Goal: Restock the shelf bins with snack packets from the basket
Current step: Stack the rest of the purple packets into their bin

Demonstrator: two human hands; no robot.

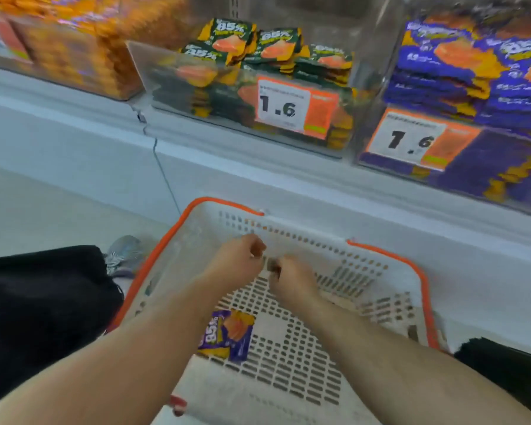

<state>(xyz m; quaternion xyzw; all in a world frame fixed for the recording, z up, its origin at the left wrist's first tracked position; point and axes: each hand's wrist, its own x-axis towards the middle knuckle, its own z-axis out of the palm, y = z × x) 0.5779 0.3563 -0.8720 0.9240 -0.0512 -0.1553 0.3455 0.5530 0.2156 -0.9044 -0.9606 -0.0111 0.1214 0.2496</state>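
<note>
A white slotted basket with an orange rim (423,289) sits on the floor in front of the shelf. One purple snack packet (227,332) lies on its bottom, under my left forearm. My left hand (238,260) hovers over the basket's far side with its fingers curled, and nothing shows in it. My right hand (292,280) is close beside it, fingers also curled. A small dark shape sits between the two hands, too blurred to name. Above, clear shelf bins hold green packets (273,47) and purple packets (460,65).
A third bin of orange packets (74,47) stands at the upper left. Price tags marked 1.6 (292,105) hang on the bin fronts. The white shelf base (288,185) runs behind the basket. My dark-clothed knees (37,302) flank the basket, with a grey shoe (124,254) at the left.
</note>
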